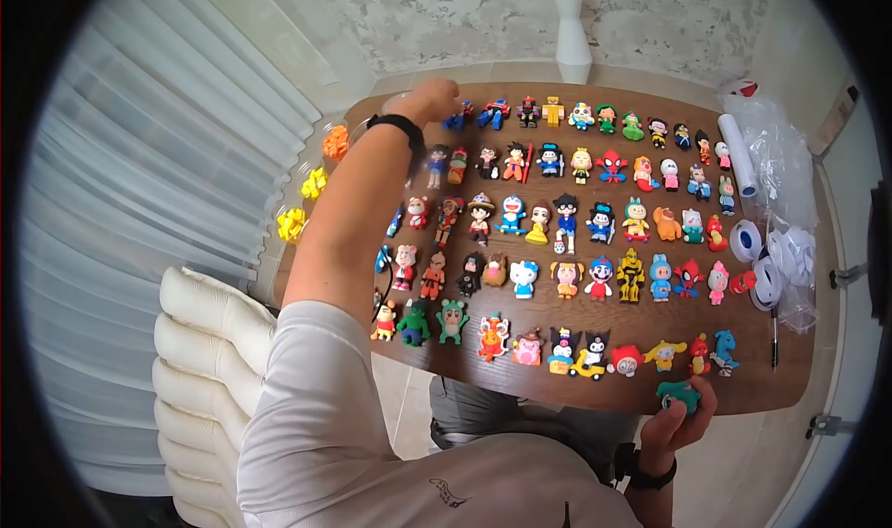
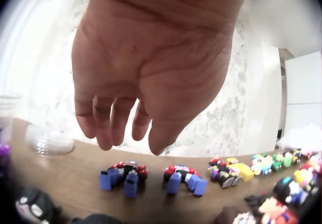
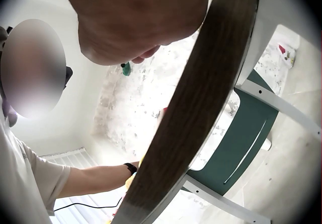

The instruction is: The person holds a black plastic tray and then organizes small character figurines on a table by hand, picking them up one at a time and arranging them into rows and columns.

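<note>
My left hand reaches across to the table's far left. In the left wrist view its fingers hang loosely, with nothing between them, above a blue-and-red toy robot figure. A second matching robot figure lies to the right of the first. My right hand pinches a green toy figure at the near right edge of the table. Only a bit of that green figure shows past the palm in the right wrist view, and most of it is hidden there.
Several rows of small toy figures, among them a Spider-Man figure, cover the brown table. On the right lie a white roll, tape rolls, clear plastic wrap and a pen. Tubs with orange and yellow bows line the left edge.
</note>
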A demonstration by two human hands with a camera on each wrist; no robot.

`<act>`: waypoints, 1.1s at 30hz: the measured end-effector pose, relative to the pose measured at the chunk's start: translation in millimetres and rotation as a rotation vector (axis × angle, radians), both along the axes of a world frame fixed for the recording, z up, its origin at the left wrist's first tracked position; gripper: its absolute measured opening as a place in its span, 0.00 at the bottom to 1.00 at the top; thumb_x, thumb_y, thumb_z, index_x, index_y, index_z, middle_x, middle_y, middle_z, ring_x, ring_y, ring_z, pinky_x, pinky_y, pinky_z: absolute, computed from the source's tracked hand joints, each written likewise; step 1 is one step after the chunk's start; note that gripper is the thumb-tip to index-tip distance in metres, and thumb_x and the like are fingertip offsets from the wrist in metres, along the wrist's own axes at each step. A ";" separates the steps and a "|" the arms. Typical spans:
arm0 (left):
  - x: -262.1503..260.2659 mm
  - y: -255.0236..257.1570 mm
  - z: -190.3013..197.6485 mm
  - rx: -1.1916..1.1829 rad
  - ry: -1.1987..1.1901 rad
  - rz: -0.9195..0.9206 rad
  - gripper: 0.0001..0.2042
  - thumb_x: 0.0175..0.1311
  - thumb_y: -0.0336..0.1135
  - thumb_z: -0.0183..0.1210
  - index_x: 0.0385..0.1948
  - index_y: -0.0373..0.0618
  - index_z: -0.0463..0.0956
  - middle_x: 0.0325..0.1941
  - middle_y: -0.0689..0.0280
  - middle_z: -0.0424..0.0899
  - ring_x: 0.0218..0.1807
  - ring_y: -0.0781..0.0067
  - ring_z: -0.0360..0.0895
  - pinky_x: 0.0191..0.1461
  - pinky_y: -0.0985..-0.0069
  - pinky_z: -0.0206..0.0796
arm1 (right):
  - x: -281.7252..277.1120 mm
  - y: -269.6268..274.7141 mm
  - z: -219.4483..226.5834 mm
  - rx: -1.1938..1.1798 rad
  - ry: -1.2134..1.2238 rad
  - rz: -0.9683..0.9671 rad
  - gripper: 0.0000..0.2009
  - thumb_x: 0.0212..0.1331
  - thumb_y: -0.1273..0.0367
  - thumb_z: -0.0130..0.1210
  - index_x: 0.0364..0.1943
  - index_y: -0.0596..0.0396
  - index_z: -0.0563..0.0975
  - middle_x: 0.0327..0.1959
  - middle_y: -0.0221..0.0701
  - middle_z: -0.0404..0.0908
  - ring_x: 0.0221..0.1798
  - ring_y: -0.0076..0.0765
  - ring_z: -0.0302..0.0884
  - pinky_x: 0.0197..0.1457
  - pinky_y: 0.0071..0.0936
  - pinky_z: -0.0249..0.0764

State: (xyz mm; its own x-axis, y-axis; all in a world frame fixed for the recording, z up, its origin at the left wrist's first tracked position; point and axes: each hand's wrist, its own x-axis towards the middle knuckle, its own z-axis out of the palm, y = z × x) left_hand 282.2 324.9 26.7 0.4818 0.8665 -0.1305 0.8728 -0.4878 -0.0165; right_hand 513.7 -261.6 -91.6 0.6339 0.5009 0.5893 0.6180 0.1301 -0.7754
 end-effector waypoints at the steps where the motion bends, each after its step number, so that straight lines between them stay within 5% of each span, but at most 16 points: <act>1: 1.5 0.7 -8.9 0.013 0.000 -0.007 0.26 0.61 0.46 0.64 0.59 0.42 0.77 0.57 0.50 0.83 0.62 0.51 0.78 0.65 0.62 0.70 | 0.6 0.7 -1.6 0.011 0.012 0.027 0.22 0.72 0.57 0.47 0.52 0.66 0.73 0.40 0.36 0.75 0.37 0.26 0.72 0.40 0.21 0.71; 9: 4.5 26.5 -48.0 0.030 0.009 0.061 0.31 0.58 0.47 0.65 0.61 0.37 0.75 0.59 0.46 0.81 0.63 0.49 0.77 0.66 0.62 0.69 | 1.6 2.7 0.2 -0.013 0.018 0.064 0.25 0.72 0.52 0.47 0.51 0.66 0.72 0.38 0.36 0.74 0.36 0.26 0.71 0.37 0.20 0.68; 15: -14.3 47.4 -48.7 -0.014 0.157 0.148 0.26 0.56 0.47 0.64 0.52 0.35 0.80 0.55 0.45 0.83 0.59 0.47 0.80 0.62 0.61 0.72 | 3.0 0.5 0.1 -0.065 0.025 0.071 0.25 0.71 0.52 0.48 0.50 0.65 0.73 0.40 0.35 0.75 0.37 0.26 0.72 0.39 0.21 0.69; 18: -12.0 33.2 -35.4 -0.024 0.095 0.161 0.29 0.58 0.49 0.63 0.56 0.36 0.78 0.57 0.45 0.82 0.60 0.47 0.79 0.64 0.61 0.70 | 2.8 0.2 -1.0 -0.067 0.030 0.063 0.25 0.71 0.52 0.49 0.50 0.65 0.74 0.41 0.34 0.75 0.38 0.26 0.73 0.40 0.21 0.70; 21: 13.4 16.1 -36.9 0.154 -0.168 0.093 0.32 0.59 0.52 0.62 0.60 0.37 0.75 0.60 0.47 0.81 0.62 0.46 0.78 0.66 0.60 0.69 | 2.6 1.2 2.2 -0.085 0.012 0.053 0.25 0.71 0.52 0.49 0.50 0.65 0.75 0.42 0.34 0.76 0.38 0.26 0.73 0.40 0.21 0.70; 25: 47.5 43.9 -79.7 0.044 -0.068 -0.176 0.33 0.59 0.53 0.62 0.62 0.40 0.73 0.61 0.48 0.80 0.63 0.47 0.77 0.67 0.60 0.68 | 2.4 3.5 4.0 -0.064 0.015 0.053 0.24 0.70 0.53 0.50 0.48 0.66 0.74 0.38 0.35 0.75 0.35 0.27 0.72 0.36 0.23 0.69; 27: 63.5 -6.7 -44.5 -0.020 -0.030 -0.088 0.32 0.59 0.52 0.62 0.61 0.40 0.74 0.60 0.48 0.81 0.62 0.47 0.77 0.67 0.60 0.68 | -0.3 11.3 7.1 -0.021 0.006 0.027 0.23 0.68 0.55 0.53 0.46 0.67 0.73 0.29 0.36 0.72 0.28 0.30 0.68 0.28 0.25 0.64; 33: 41.0 3.1 -36.4 -0.075 0.129 0.103 0.29 0.59 0.48 0.61 0.60 0.39 0.74 0.58 0.45 0.81 0.60 0.49 0.79 0.61 0.59 0.73 | 0.1 9.6 7.3 -0.042 0.006 0.011 0.24 0.67 0.54 0.53 0.47 0.68 0.73 0.30 0.38 0.74 0.29 0.31 0.71 0.30 0.26 0.67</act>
State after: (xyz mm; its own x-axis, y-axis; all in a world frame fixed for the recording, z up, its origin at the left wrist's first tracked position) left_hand 323.2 328.0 -9.7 0.3664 0.8959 -0.2513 0.9111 -0.4003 -0.0985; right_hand 513.8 -252.0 -84.4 0.6315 0.5321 0.5640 0.6121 0.1045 -0.7838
